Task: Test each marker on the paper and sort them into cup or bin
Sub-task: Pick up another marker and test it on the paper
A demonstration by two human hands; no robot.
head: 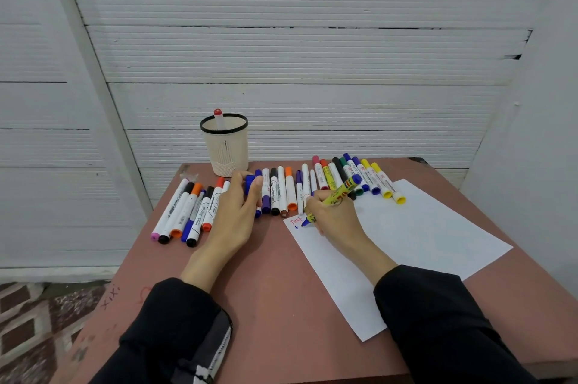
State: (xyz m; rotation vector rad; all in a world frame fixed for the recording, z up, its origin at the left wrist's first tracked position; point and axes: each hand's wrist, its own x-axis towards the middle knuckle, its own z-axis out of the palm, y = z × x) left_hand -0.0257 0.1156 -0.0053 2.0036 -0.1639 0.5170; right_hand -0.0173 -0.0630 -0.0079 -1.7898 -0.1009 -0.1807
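My right hand (336, 216) grips a yellow marker with blue ends (341, 194), its blue tip touching the top left corner of the white paper (406, 236). Red writing and a small blue mark sit beside that tip. My left hand (236, 205) rests on the table and pinches the marker's blue cap (249, 184) between thumb and fingers. A long row of several capped markers (283, 191) lies across the far half of the table. A cream mesh cup (225, 145) with a black rim stands behind the row and holds one red-capped marker (219, 119).
The brown table (269, 289) ends close behind the cup, against a white ribbed wall. The left table edge drops to a patterned floor (34, 321). Red scribbles mark the tabletop near the left edge. No bin is in view.
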